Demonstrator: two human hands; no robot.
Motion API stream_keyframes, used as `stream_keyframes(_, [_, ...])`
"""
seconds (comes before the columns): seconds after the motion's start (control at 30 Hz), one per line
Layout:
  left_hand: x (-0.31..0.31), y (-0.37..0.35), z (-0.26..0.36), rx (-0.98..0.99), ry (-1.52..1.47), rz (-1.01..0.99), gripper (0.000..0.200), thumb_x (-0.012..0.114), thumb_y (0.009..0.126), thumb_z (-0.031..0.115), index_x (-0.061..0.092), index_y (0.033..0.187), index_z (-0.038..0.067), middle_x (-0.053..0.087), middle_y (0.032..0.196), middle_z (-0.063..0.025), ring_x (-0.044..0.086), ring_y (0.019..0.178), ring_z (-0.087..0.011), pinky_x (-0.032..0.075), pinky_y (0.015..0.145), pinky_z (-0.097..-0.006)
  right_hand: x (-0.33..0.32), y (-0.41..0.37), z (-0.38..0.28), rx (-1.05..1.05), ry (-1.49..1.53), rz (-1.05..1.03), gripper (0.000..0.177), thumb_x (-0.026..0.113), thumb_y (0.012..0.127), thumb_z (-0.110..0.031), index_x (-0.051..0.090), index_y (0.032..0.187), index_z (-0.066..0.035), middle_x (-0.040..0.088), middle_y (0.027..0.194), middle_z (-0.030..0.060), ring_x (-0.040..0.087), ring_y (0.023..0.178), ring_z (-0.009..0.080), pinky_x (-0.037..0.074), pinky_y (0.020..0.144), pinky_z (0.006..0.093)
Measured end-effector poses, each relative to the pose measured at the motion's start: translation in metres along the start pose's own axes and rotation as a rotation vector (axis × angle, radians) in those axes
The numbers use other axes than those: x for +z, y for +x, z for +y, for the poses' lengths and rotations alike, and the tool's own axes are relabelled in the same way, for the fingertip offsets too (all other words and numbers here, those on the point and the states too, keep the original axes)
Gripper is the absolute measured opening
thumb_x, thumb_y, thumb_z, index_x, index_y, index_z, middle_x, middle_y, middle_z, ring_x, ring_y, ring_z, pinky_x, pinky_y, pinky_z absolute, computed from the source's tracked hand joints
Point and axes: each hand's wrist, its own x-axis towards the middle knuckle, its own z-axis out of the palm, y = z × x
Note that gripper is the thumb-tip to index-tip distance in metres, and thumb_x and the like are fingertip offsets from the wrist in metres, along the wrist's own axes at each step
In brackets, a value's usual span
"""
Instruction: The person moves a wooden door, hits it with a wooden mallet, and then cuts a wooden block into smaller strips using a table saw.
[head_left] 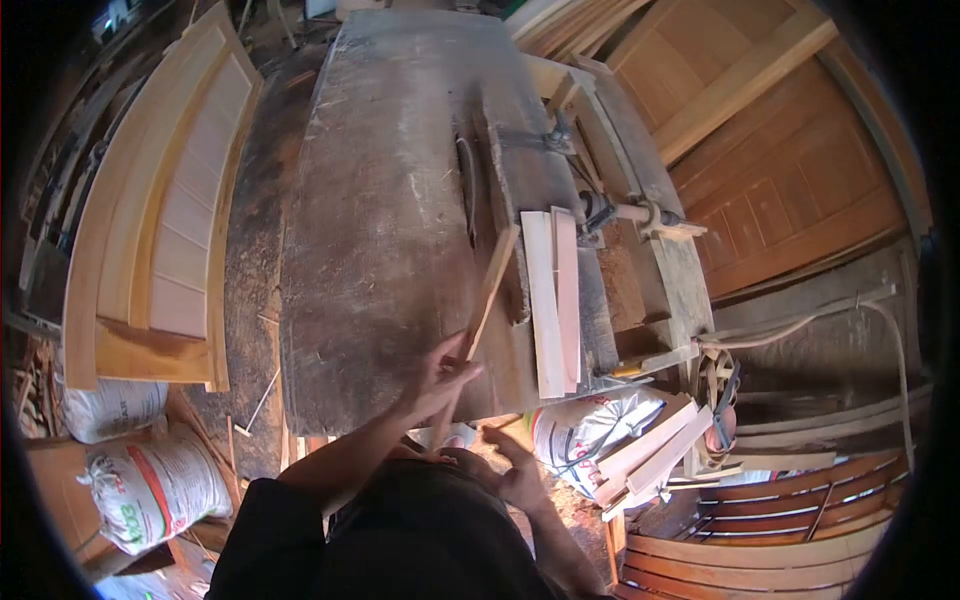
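Wood strip [492, 290], pinched in the left hand [437, 383], slants beyond those fingers over the bench [365, 250], seemingly being positioned, while the right hand's [520, 482] fingers part emptily nearby; moving it calls for steady clearance from the pale boards [543, 300].

Red stripe and green lettering on the white sack [155, 490]; pinkish-tan door panels [185, 240].

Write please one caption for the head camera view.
Left hand holding a thin wooden strip over a worn workbench, pale boards nearby, right hand open.
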Motion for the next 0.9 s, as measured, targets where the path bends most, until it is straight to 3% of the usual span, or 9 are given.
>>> stream_keyframes(0.07, [-0.022,-0.005,0.014,0.007,0.082,-0.040,0.060,0.077,0.093,0.012,0.054,0.148,0.006,0.072,0.117,-0.0133,0.069,0.106,-0.0184,0.055,0.092,-0.0311,-0.021,0.009,-0.014,-0.150,-0.264,0.191,0.065,0.086,0.082,-0.011,0.057,0.139,0.003,0.063,0.135,0.0232,0.062,0.125,0.0405,0.050,0.106,0.0429])
stream_keyframes(0.17, [-0.063,-0.006,0.055,0.244,0.664,-0.250,0.058,0.074,0.087,0.003,0.059,0.143,0.006,0.071,0.126,-0.0169,0.070,0.107,-0.0266,0.056,0.094,-0.0360,-0.051,0.026,-0.039,-0.332,-0.891,0.517,0.069,0.086,0.079,-0.015,0.058,0.142,-0.006,0.059,0.138,0.0251,0.053,0.132,0.0440,0.044,0.111,0.0486])
stream_keyframes(0.23, [-0.071,0.005,0.070,0.340,0.925,-0.431,0.060,0.073,0.081,0.000,0.061,0.140,0.005,0.067,0.130,-0.0172,0.063,0.120,-0.0291,0.049,0.105,-0.0400,-0.058,0.028,-0.038,-0.291,-1.050,0.361,0.068,0.084,0.080,-0.015,0.059,0.143,-0.011,0.061,0.134,0.0240,0.058,0.125,0.0427,0.049,0.105,0.0484])
stream_keyframes(0.4, [-0.069,0.055,0.058,0.425,1.070,-0.789,0.056,0.066,0.082,-0.001,0.064,0.136,0.010,0.064,0.137,-0.0111,0.051,0.134,-0.0312,0.038,0.116,-0.0454,-0.038,0.020,0.039,-0.214,-0.606,0.108,0.058,0.080,0.083,-0.011,0.063,0.138,-0.014,0.066,0.121,0.0184,0.068,0.106,0.0388,0.059,0.085,0.0451])
stream_keyframes(0.5, [-0.053,0.072,0.032,0.735,1.139,-0.366,0.050,0.063,0.084,-0.001,0.065,0.134,0.007,0.060,0.140,-0.0117,0.052,0.131,-0.0318,0.040,0.111,-0.0480,-0.011,0.013,0.053,-0.058,-0.654,0.296,0.054,0.078,0.085,-0.013,0.063,0.137,-0.016,0.066,0.117,0.0192,0.069,0.102,0.0408,0.060,0.081,0.0472])
stream_keyframes(0.63, [-0.028,0.075,-0.017,0.336,1.090,0.178,0.055,0.071,0.091,0.026,0.057,0.138,0.000,0.058,0.127,-0.0201,0.051,0.119,-0.0408,0.040,0.104,-0.0512,0.000,0.012,0.025,0.087,-0.670,0.213,0.055,0.077,0.086,-0.028,0.060,0.138,-0.020,0.063,0.115,0.0203,0.069,0.096,0.0404,0.060,0.075,0.0510])
stream_keyframes(0.67, [-0.018,0.069,-0.014,0.317,1.113,0.139,0.065,0.072,0.091,0.039,0.055,0.140,0.000,0.056,0.120,-0.0203,0.050,0.114,-0.0404,0.039,0.100,-0.0532,0.005,0.015,0.028,0.051,-0.758,0.253,0.055,0.078,0.085,-0.030,0.061,0.136,-0.019,0.062,0.113,0.0202,0.067,0.097,0.0403,0.059,0.075,0.0507])
stream_keyframes(0.77, [0.012,0.069,-0.015,0.364,1.160,0.159,0.062,0.073,0.089,0.035,0.055,0.139,0.001,0.059,0.116,-0.0178,0.054,0.109,-0.0366,0.040,0.095,-0.0511,0.010,0.023,0.022,0.155,-0.730,0.247,0.050,0.076,0.085,-0.029,0.063,0.132,-0.017,0.063,0.119,0.0173,0.064,0.099,0.0388,0.059,0.077,0.0486])
stream_keyframes(0.9, [0.024,0.084,-0.026,0.394,1.177,0.223,0.059,0.069,0.091,0.035,0.056,0.138,0.001,0.058,0.117,-0.0154,0.053,0.109,-0.0344,0.039,0.093,-0.0518,0.010,0.037,0.046,-0.003,-0.807,0.250,0.036,0.074,0.082,-0.027,0.066,0.116,-0.019,0.062,0.110,0.0078,0.059,0.097,0.0361,0.055,0.081,0.0491])
